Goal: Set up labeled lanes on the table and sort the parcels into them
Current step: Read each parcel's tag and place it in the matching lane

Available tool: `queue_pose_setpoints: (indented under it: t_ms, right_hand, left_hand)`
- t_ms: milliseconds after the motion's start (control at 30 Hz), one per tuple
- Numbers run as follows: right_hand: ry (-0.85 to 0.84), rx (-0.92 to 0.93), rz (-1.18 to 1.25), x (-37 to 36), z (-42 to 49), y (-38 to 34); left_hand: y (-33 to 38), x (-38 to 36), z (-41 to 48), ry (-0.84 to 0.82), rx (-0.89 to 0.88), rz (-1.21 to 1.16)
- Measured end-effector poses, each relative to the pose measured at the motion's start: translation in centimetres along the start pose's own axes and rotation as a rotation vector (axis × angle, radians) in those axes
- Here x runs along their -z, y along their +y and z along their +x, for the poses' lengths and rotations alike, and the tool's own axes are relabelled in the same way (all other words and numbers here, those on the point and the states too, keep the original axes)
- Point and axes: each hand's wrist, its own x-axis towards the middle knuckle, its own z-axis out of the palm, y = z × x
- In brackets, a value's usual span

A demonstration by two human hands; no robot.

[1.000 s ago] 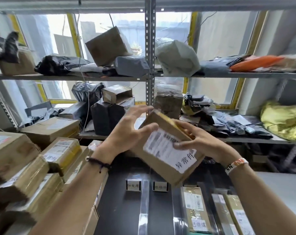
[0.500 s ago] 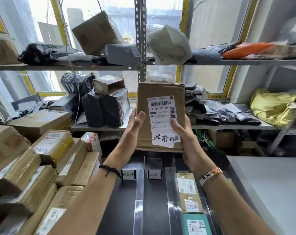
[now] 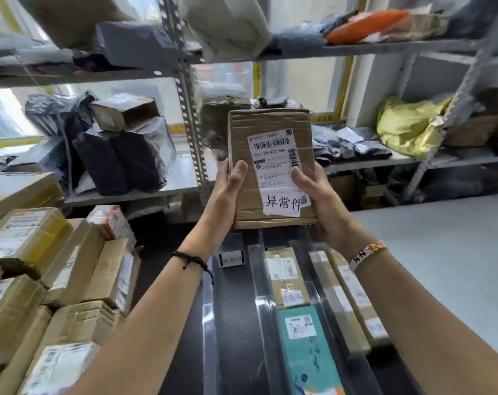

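- The box [image 3: 269, 121] is held upright in the air above the far end of the lanes [image 3: 236, 337]. Its label [image 3: 276, 166] faces the camera, and the slip at the label's foot reads 异常件.
- The left hand [image 3: 228, 192] grips the box's left edge, thumb flat on the front face. The other fingers are behind the box, so I cannot tell how they lie.
- The right hand [image 3: 320, 201] grips the right edge with its thumb on the label. Its other fingers are likewise hidden.
- Below, clear dividers [image 3: 261, 295] split the black table [image 3: 185, 372] into lanes. A small card [image 3: 232, 259] stands at the head of one, its text blurred.
- The lane right of the card holds a brown parcel [image 3: 287, 277], with a teal parcel [image 3: 307, 346] just nearer the camera. The next lane holds more parcels [image 3: 353, 289].
- Stacked cartons [image 3: 71, 269] fill the left, and shelves [image 3: 384, 48] of bags and boxes stand behind.
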Motion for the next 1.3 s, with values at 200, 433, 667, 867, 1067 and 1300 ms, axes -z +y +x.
queue_pose_setpoints:
  t_ms: [200,433,667,867,1067,1300]
  right_hand:
    - [0.212,-0.094,0.019,9.8,-1.7,0.7]
    - [0.390,-0.170,-0.131,20.1,-1.2,5.5]
    - [0.430,-0.349,-0.551,25.4,0.9,12.5]
    - [0.324,-0.460,-0.707,25.9,1.6,16.1]
    - [0.276,-0.496,-0.700,26.0,1.8,17.3]
    - [0.242,-0.540,-0.751,25.7,2.1,16.5]
  left_hand:
    - [-5.6,-9.3,2.1,-0.107,0.163,-0.148]
    - [-14.7,-17.1,4.2,-0.107,0.423,0.004]
    - [-20.7,-19.9,4.5,0.088,0.512,0.359]
    - [-23.7,-19.6,3.9,0.134,0.560,0.483]
    - [-25.2,-19.3,4.0,0.163,0.564,0.563]
    - [-25.1,-19.0,4.3,0.157,0.584,0.635]
